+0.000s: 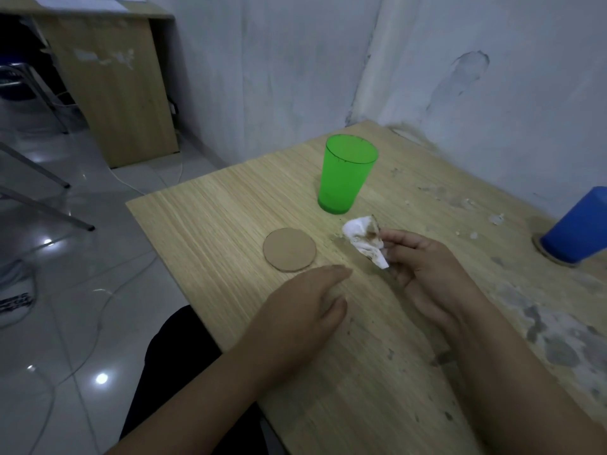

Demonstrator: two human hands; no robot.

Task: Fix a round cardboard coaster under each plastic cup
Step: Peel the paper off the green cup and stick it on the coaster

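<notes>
A green plastic cup (345, 174) stands upright on the wooden table (230, 224), with nothing under it. A loose round cardboard coaster (289, 249) lies flat in front of it, to the left. My left hand (305, 307) rests palm down on the table, fingertips just short of the coaster's near edge. My right hand (427, 267) pinches a crumpled white tissue (364, 241) stained brown, held just above the table. At the right edge a blue plastic cup (578, 224) stands on another coaster (551, 254), partly cut off by the frame.
The table's right part is scuffed, with white crumbs and peeled patches (460, 200). A white wall (460, 60) runs close behind the table. To the left are the table's edge, a tiled floor with cables (82, 307), metal chair legs and a wooden desk (111, 87).
</notes>
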